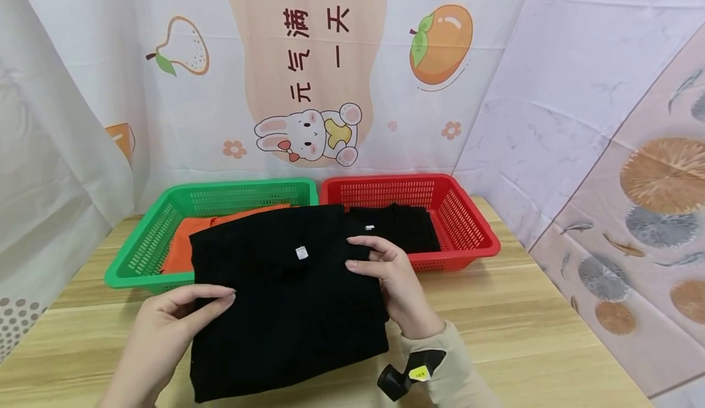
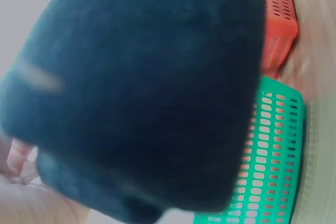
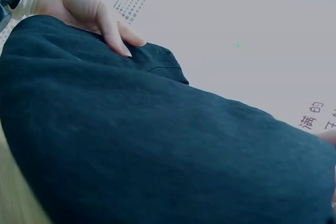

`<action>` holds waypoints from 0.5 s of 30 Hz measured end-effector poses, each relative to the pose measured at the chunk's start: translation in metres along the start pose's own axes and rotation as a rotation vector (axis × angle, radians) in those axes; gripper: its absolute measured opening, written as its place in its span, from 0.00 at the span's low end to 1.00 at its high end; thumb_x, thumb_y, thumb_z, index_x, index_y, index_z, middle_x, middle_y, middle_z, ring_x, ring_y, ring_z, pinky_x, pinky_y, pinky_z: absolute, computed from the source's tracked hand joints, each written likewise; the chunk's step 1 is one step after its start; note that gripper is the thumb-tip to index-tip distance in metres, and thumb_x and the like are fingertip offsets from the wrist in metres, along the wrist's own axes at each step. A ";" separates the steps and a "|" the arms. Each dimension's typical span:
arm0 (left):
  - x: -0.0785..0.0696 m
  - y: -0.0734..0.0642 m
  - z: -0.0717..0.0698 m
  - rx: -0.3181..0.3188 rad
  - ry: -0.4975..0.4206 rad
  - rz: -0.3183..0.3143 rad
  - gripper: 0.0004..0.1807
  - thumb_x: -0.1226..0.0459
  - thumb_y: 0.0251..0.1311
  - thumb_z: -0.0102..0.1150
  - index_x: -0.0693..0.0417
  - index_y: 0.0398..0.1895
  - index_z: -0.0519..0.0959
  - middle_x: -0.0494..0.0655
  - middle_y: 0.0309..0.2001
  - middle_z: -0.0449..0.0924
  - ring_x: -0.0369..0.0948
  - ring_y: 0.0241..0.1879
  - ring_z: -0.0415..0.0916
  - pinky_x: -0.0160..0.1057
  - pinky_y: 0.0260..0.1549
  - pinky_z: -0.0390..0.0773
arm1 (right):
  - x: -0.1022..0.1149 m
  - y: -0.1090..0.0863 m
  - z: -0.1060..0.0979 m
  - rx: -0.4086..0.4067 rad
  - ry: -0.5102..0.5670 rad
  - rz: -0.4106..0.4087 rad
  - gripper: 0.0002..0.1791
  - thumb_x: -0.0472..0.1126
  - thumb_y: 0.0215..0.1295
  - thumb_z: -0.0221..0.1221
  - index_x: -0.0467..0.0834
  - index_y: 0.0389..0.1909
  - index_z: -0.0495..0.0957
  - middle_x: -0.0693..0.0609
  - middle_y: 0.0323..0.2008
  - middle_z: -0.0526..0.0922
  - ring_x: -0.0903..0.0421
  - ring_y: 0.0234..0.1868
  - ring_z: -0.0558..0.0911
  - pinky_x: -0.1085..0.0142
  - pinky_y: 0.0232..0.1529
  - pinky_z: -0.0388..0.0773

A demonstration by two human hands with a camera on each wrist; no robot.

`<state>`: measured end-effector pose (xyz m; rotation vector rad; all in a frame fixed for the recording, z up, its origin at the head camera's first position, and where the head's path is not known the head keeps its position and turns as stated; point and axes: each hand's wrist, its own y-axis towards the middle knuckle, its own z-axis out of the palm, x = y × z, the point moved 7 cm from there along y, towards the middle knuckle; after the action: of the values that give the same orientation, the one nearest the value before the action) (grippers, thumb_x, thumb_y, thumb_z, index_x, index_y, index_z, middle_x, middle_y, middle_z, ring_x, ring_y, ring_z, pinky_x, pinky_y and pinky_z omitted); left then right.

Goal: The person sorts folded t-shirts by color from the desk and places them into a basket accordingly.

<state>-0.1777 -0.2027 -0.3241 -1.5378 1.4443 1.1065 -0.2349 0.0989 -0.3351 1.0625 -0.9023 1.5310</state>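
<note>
A folded black garment (image 1: 286, 316) with a small white label (image 1: 302, 252) is held up above the table in front of the baskets. My left hand (image 1: 165, 328) pinches its left edge, thumb and fingertips on the front. On the opposite side my right hand (image 1: 393, 279) grips the right edge, with some of its fingers hidden behind the cloth. In the left wrist view the dark cloth (image 2: 142, 77) fills most of the picture, and it spreads wide across the right wrist view too (image 3: 157, 140).
Behind the garment stands a green basket (image 1: 129, 264) with orange cloth (image 1: 182, 243) in it. Beside it, a red basket (image 1: 468, 253) holds another folded black garment (image 1: 407, 227) with a white label. Both rest on a wooden table (image 1: 523, 334) before a printed curtain (image 1: 193, 108).
</note>
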 end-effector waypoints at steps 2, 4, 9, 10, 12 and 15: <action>-0.004 0.003 0.004 -0.004 -0.078 0.013 0.12 0.64 0.58 0.69 0.57 0.46 0.87 0.31 0.38 0.87 0.31 0.40 0.80 0.27 0.40 0.79 | 0.001 0.001 -0.005 -0.036 0.018 -0.015 0.18 0.29 0.58 0.63 0.53 0.43 0.85 0.57 0.22 0.76 0.61 0.30 0.83 0.67 0.35 0.83; -0.008 0.006 0.008 -0.005 -0.163 0.023 0.11 0.67 0.58 0.69 0.60 0.44 0.87 0.34 0.38 0.88 0.32 0.40 0.81 0.28 0.41 0.79 | 0.002 0.002 -0.008 -0.050 0.040 -0.027 0.18 0.29 0.59 0.62 0.53 0.43 0.84 0.56 0.24 0.79 0.61 0.30 0.83 0.67 0.36 0.83; -0.013 0.013 0.015 -0.039 -0.202 0.020 0.15 0.62 0.58 0.70 0.56 0.48 0.86 0.34 0.34 0.87 0.33 0.41 0.78 0.27 0.41 0.79 | 0.005 0.004 -0.014 -0.051 0.065 -0.052 0.17 0.29 0.63 0.60 0.54 0.44 0.83 0.56 0.30 0.85 0.60 0.32 0.85 0.66 0.37 0.84; -0.014 0.014 0.016 -0.036 -0.193 0.009 0.17 0.60 0.58 0.70 0.54 0.50 0.86 0.33 0.32 0.85 0.35 0.44 0.77 0.27 0.42 0.79 | 0.006 0.005 -0.016 -0.056 0.068 -0.053 0.17 0.29 0.63 0.59 0.54 0.44 0.83 0.56 0.31 0.85 0.61 0.32 0.85 0.66 0.37 0.84; -0.016 0.017 0.020 -0.003 -0.185 0.000 0.21 0.57 0.60 0.68 0.50 0.57 0.83 0.33 0.41 0.83 0.36 0.57 0.71 0.23 0.45 0.76 | 0.008 0.006 -0.019 -0.065 0.074 -0.052 0.17 0.29 0.64 0.59 0.55 0.43 0.84 0.55 0.32 0.85 0.60 0.32 0.85 0.67 0.36 0.84; -0.019 0.020 0.028 0.079 -0.171 0.012 0.26 0.56 0.63 0.65 0.46 0.65 0.76 0.40 0.60 0.76 0.39 0.70 0.55 0.19 0.49 0.71 | 0.011 0.007 -0.025 -0.077 0.069 -0.051 0.17 0.29 0.65 0.59 0.56 0.40 0.85 0.55 0.35 0.83 0.60 0.31 0.85 0.67 0.35 0.84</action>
<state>-0.2005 -0.1716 -0.3151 -1.3475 1.3664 1.1451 -0.2474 0.1243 -0.3334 0.9646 -0.8734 1.4705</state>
